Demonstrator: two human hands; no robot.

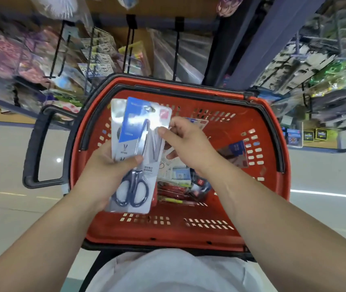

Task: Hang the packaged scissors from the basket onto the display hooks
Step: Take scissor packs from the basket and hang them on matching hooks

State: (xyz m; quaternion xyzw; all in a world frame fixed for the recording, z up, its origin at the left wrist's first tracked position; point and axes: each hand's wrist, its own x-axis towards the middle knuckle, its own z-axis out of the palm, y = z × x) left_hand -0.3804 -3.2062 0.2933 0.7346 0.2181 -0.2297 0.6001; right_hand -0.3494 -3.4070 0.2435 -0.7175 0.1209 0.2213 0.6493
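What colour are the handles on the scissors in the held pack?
Dark blue. The scissors' handles show best in the head view.

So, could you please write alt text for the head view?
The left hand and right hand hold packaged scissors over a red basket holding more packets; display hooks with hanging goods lie beyond.

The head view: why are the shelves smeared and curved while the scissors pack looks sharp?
In the head view the wide-angle lens bows the shelves and the floor edge; camera motion probably smears the shelves; the scissors pack, held in the left hand and right hand, is sharpest, though glare whitens its plastic top.
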